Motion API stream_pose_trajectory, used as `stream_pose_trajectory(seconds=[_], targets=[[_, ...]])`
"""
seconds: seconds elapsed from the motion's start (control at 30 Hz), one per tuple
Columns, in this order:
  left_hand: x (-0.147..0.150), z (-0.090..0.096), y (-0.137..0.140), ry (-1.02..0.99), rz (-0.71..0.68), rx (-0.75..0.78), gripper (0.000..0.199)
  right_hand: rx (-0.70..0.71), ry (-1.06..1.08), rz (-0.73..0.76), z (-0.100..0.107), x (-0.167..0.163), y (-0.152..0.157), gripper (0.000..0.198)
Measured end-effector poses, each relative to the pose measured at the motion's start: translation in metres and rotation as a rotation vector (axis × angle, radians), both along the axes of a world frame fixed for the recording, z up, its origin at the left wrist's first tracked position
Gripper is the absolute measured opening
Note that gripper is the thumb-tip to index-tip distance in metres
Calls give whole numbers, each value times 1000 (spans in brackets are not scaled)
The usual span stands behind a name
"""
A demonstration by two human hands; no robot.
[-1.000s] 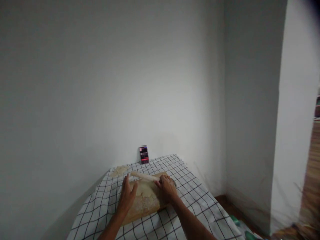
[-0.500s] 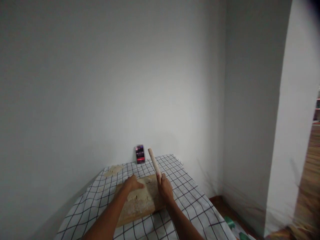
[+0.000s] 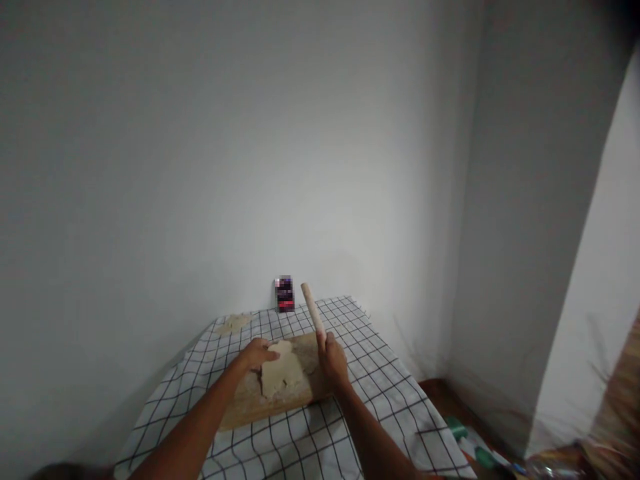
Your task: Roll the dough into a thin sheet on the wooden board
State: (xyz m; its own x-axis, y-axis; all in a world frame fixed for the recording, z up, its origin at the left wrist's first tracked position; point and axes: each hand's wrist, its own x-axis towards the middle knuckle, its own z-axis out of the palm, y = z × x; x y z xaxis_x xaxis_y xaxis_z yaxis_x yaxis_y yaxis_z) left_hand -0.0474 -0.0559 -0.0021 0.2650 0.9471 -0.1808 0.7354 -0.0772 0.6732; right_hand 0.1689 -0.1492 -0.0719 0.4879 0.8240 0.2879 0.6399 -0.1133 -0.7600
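Observation:
My right hand is wrapped round a wooden rolling pin, held tilted up and away above the right side of a wooden board. On the board lies a flat, pale sheet of dough with uneven, torn edges. At the dough's upper left edge is my left hand, its thumb over the top and the other fingers partly hidden; it appears to grip that edge. A dark gap shows along the dough's left side.
A white checked cloth covers the table. Another flat pale piece of dough lies at the far left. A dark, pixelated upright object stands against the wall. Green and white items lie on the floor at right.
My left hand has shifted left on the board, and more of the dough sheet shows. The right hand still holds the rolling pin raised. The view has tilted slightly.

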Motion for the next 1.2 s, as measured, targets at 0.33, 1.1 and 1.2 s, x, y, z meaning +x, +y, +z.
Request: stream_pose_trajectory(seconds=[0.33,1.1,1.2], targets=[[-12,-9,-34,198,-53,424,48,-27,-47,52,2,0,-5,45],[-39,13,-16,31,85,465,51,-27,-231,188,-8,-11,-38,32],[-50,19,-10,26,81,540,41,23,-277,280,-18,-13,-55,25]])
